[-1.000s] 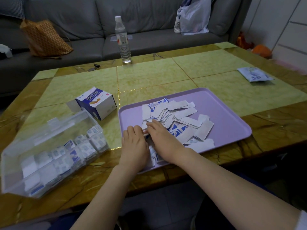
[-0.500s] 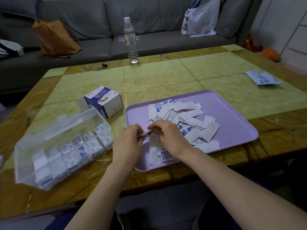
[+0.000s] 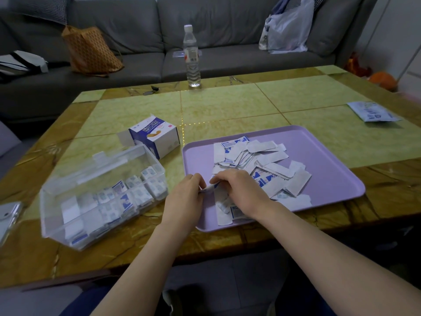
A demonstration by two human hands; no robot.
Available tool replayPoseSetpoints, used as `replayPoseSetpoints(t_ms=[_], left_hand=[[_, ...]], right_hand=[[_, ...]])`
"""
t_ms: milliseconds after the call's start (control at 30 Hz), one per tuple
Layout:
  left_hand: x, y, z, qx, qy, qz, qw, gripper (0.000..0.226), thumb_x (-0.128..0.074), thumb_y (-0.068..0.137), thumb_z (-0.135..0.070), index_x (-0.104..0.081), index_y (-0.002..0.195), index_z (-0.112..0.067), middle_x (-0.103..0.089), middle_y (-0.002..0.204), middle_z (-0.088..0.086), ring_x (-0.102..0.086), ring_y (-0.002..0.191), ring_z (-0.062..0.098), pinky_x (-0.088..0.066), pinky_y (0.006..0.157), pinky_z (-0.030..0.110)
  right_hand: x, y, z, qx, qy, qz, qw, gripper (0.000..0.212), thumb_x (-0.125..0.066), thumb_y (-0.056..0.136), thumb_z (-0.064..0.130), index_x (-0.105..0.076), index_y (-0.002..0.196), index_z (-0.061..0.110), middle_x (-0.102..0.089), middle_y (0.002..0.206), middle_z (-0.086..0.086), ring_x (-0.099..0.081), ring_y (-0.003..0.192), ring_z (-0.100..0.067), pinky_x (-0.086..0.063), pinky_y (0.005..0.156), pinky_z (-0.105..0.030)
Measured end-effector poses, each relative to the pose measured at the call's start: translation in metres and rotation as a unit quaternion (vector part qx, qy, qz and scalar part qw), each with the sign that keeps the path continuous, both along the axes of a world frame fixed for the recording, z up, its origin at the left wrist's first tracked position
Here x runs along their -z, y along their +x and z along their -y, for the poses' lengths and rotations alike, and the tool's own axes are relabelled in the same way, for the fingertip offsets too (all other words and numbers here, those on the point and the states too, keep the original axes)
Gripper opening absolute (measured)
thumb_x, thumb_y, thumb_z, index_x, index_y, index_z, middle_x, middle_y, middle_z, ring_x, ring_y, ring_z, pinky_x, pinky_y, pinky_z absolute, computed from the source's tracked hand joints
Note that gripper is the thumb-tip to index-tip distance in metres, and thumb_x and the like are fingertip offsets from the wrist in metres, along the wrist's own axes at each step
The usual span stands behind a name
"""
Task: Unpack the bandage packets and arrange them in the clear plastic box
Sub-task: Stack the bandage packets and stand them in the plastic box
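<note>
A pile of white-and-blue bandage packets [image 3: 264, 164] lies on a lilac tray [image 3: 323, 156] near the table's front edge. My left hand [image 3: 185, 197] and my right hand [image 3: 241, 190] meet over the tray's near left corner, both pinching one small packet stack [image 3: 209, 187] between them. To the left stands the clear plastic box [image 3: 102, 192], open, with rows of packets inside it. Behind it sits the blue-and-white bandage carton [image 3: 157, 136], its flap open.
A water bottle [image 3: 191, 58] stands at the table's far edge, with a small dark object [image 3: 151, 89] to its left. A flat printed pouch [image 3: 372, 111] lies at the far right. A phone-like object [image 3: 8, 216] shows at the left edge. A grey sofa with bags is behind.
Both hands lifted off the tray's near corner with a few packets and now hold them together slightly above it. The view shifted left.
</note>
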State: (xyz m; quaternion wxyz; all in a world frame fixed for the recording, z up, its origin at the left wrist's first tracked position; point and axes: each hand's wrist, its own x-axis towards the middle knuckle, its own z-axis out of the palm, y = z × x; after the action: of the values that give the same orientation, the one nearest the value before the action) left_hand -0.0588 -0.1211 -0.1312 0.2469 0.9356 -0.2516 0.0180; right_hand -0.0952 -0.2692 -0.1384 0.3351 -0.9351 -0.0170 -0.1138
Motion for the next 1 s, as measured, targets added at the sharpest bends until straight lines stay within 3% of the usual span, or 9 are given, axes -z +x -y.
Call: replayPoseSetpoints(t_ms=[167, 267, 367, 467, 600, 733, 867, 1000], left_hand=[[-0.011, -0.002, 0.002, 0.009, -0.107, 0.030, 0.994, 0.011, -0.053, 0.091, -0.013, -0.045, 0.084, -0.014, -0.047, 0.083, -0.003, -0.043, 0.070, 0.015, -0.039, 0.061, 0.031], [-0.009, -0.002, -0.002, 0.008, -0.052, 0.002, 0.999, 0.011, -0.053, 0.091, -0.014, -0.044, 0.085, -0.014, -0.048, 0.085, -0.001, -0.044, 0.073, 0.016, -0.038, 0.062, 0.028], [-0.003, -0.004, -0.005, 0.011, 0.072, 0.006, 0.997, 0.006, -0.047, 0.092, -0.016, -0.043, 0.088, -0.015, -0.054, 0.094, 0.005, -0.047, 0.085, 0.023, -0.042, 0.070, 0.035], [-0.007, -0.003, -0.003, -0.002, 0.075, 0.030, 0.997, 0.012, -0.043, 0.096, -0.020, -0.037, 0.087, -0.016, -0.048, 0.089, 0.002, -0.043, 0.079, 0.021, -0.039, 0.065, 0.032], [-0.011, -0.009, 0.001, -0.007, 0.039, 0.003, 0.999, 0.011, -0.035, 0.100, -0.021, -0.031, 0.092, -0.015, -0.046, 0.082, 0.004, -0.041, 0.067, 0.020, -0.031, 0.058, 0.030], [-0.009, -0.012, 0.002, 0.014, -0.005, -0.048, 0.999, 0.003, -0.032, 0.100, -0.014, -0.029, 0.099, -0.012, -0.049, 0.080, 0.006, -0.041, 0.058, 0.020, -0.032, 0.050, 0.029], [-0.008, -0.010, 0.001, 0.022, 0.020, -0.044, 0.999, 0.003, -0.034, 0.099, -0.013, -0.031, 0.099, -0.013, -0.053, 0.086, 0.010, -0.049, 0.069, 0.025, -0.039, 0.058, 0.034], [-0.004, -0.011, 0.002, 0.038, 0.101, 0.006, 0.994, 0.007, -0.034, 0.097, -0.009, -0.030, 0.094, -0.015, -0.040, 0.093, 0.004, -0.039, 0.083, 0.020, -0.033, 0.070, 0.030]], right_hand=[[-0.013, 0.003, 0.004, 0.011, 0.066, 0.136, 0.988, 0.021, -0.058, 0.086, -0.002, -0.071, 0.095, 0.012, -0.069, 0.091, 0.001, -0.058, 0.088, -0.006, -0.044, 0.082, -0.015], [-0.012, 0.002, 0.009, 0.005, 0.074, 0.050, 0.996, 0.023, -0.059, 0.084, -0.003, -0.073, 0.093, 0.013, -0.071, 0.091, 0.000, -0.062, 0.086, -0.008, -0.048, 0.082, -0.021], [-0.004, -0.001, 0.010, -0.006, -0.042, -0.051, 0.998, 0.031, -0.053, 0.084, -0.003, -0.072, 0.100, 0.016, -0.070, 0.100, -0.006, -0.062, 0.096, -0.021, -0.048, 0.086, -0.037], [-0.007, -0.001, 0.006, -0.002, -0.013, -0.020, 1.000, 0.030, -0.050, 0.085, -0.003, -0.069, 0.100, 0.014, -0.068, 0.099, -0.006, -0.060, 0.095, -0.022, -0.048, 0.084, -0.037], [-0.012, 0.001, 0.000, 0.017, 0.067, 0.062, 0.996, 0.019, -0.052, 0.091, 0.002, -0.065, 0.100, 0.011, -0.064, 0.098, -0.001, -0.058, 0.093, -0.014, -0.047, 0.084, -0.024], [-0.012, 0.003, -0.005, 0.006, 0.085, 0.070, 0.994, 0.026, -0.044, 0.093, -0.003, -0.060, 0.110, 0.008, -0.055, 0.104, 0.000, -0.053, 0.097, -0.009, -0.040, 0.085, -0.009], [-0.007, 0.002, -0.002, -0.001, 0.012, -0.002, 1.000, 0.040, -0.040, 0.088, -0.011, -0.052, 0.121, 0.009, -0.050, 0.119, -0.005, -0.049, 0.112, -0.016, -0.040, 0.097, -0.025], [-0.004, 0.002, 0.004, -0.013, -0.058, -0.017, 0.998, 0.042, -0.045, 0.082, -0.014, -0.057, 0.113, 0.012, -0.050, 0.112, -0.002, -0.048, 0.108, -0.018, -0.041, 0.090, -0.028]])
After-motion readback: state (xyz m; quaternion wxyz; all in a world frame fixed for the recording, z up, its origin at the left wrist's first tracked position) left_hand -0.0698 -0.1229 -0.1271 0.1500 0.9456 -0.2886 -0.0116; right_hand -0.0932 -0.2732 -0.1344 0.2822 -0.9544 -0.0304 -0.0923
